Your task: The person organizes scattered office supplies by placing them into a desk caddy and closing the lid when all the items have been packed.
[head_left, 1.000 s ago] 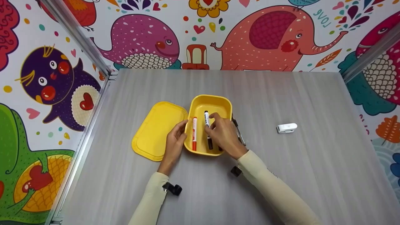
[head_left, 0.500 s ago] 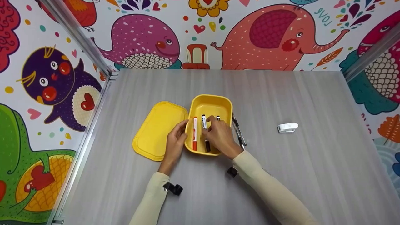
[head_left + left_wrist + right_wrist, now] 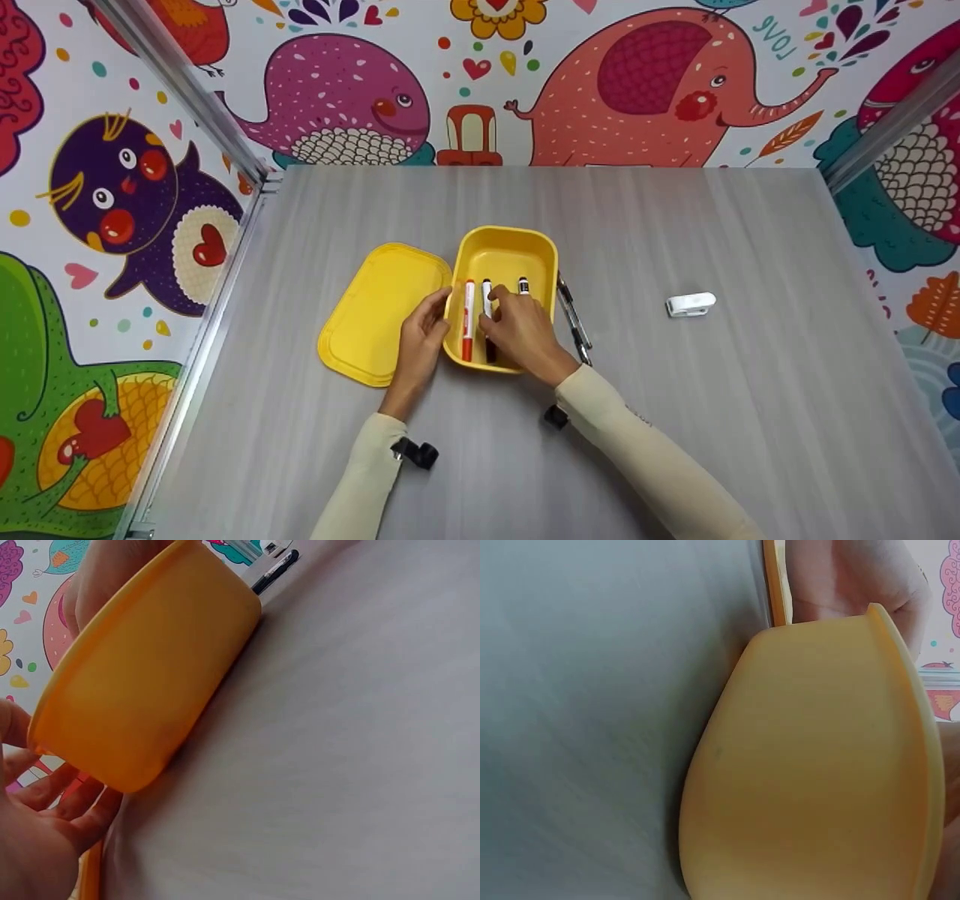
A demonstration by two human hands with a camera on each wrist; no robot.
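Note:
A yellow plastic box (image 3: 504, 240) stands uncovered at the middle of the table. Inside it, the right hand (image 3: 523, 328) pinches a white marker with black ends (image 3: 487, 286) between thumb and index finger. To the left of that marker lies a red and white marker (image 3: 469, 307). Another black and white marker (image 3: 523, 284) pokes out from under the right hand. Against the box's left wall, the left hand (image 3: 421, 337) rests with its fingers extended; the left wrist view shows the fingers (image 3: 96, 814) touching the outer wall.
The yellow lid (image 3: 367, 330) lies flat on the table, left of the box and partly behind the left hand. Pens (image 3: 573, 315) lie along the box's right side. Farther right is a small white stapler-like object (image 3: 691, 305). Printed panels border the table.
The right hand has shifted left inside the box, carrying the black and white marker close beside the red one. This uncovered another black and white marker. The left hand stays in place.

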